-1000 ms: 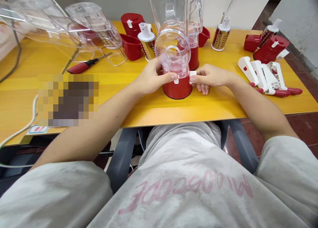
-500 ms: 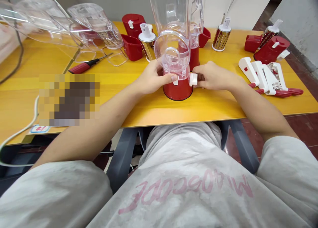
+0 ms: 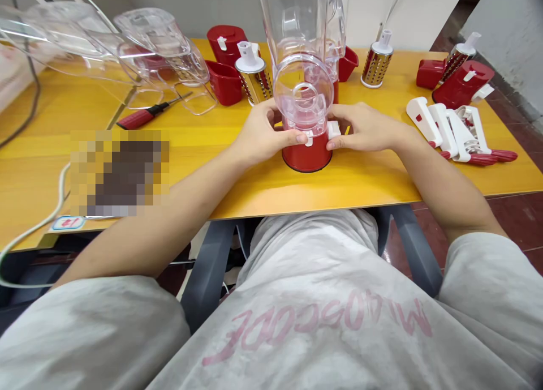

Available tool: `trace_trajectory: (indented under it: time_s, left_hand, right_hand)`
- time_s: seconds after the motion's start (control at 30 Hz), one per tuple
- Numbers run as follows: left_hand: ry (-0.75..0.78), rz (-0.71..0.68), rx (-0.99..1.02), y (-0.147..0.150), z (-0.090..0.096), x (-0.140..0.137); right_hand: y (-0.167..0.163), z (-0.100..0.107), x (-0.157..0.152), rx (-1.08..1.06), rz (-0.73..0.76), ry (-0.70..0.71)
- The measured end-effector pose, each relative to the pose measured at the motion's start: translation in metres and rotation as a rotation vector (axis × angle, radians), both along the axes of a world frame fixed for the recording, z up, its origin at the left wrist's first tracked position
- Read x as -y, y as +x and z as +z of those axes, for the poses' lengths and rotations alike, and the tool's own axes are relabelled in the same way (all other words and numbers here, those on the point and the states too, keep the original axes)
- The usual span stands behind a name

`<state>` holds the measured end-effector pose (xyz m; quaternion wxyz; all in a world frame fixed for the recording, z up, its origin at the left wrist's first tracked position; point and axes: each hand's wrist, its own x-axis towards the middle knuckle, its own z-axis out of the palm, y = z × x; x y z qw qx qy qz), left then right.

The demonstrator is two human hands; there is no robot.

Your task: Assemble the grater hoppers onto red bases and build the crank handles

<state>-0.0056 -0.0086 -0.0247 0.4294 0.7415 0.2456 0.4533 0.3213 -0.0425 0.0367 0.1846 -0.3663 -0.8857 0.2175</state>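
A rotary grater stands upright in front of me, with a red base (image 3: 306, 157) and a clear plastic body (image 3: 294, 25) that has a round opening facing me. My left hand (image 3: 263, 132) is closed round its left side, thumb across the front by a small white clip (image 3: 309, 139). On the right side my right hand (image 3: 365, 127) grips the base, its thumb tip just below the white lever (image 3: 334, 129) and its other fingers partly hidden behind.
Several clear grater bodies (image 3: 146, 30) and a red-handled screwdriver (image 3: 142, 115) lie to the left. Red bases (image 3: 227, 45) and metal grating drums (image 3: 376, 61) stand behind. White crank handles with red grips (image 3: 456, 132) lie on the right. A blurred dark patch (image 3: 127, 172) is at front left.
The grater has shifted and turned slightly to the right. My right hand has moved forward round it, its thumb now showing on the base. My left hand still holds the left side.
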Motion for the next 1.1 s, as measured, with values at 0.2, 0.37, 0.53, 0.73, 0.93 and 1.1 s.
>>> trace_trajectory:
  time_s: [0.2,0.37,0.53,0.73,0.93,1.1]
  left_hand:
    - [-0.082,-0.117,-0.05,0.006,-0.003,0.007]
    - [-0.126,-0.119,-0.214,0.008,-0.003,0.017]
    - [0.131,0.083,-0.44,0.018,0.002,0.034]
    - [0.201,0.233,-0.51,0.036,-0.005,0.042]
    - [0.22,0.266,-0.563,0.038,-0.007,0.039]
    - [0.272,0.248,-0.626,0.033,0.0,0.04]
  right_hand:
    - [0.025,0.005,-0.021,-0.106,0.084,-0.131]
    - [0.047,0.023,-0.019,-0.316,-0.141,-0.198]
    - [0.041,0.057,0.016,-0.505,-0.136,-0.322]
    - [0.015,0.062,0.043,-0.514,-0.161,-0.271]
    - [0.005,0.035,0.035,-0.652,-0.261,-0.272]
    - [0.004,0.034,0.034,-0.67,-0.294,-0.252]
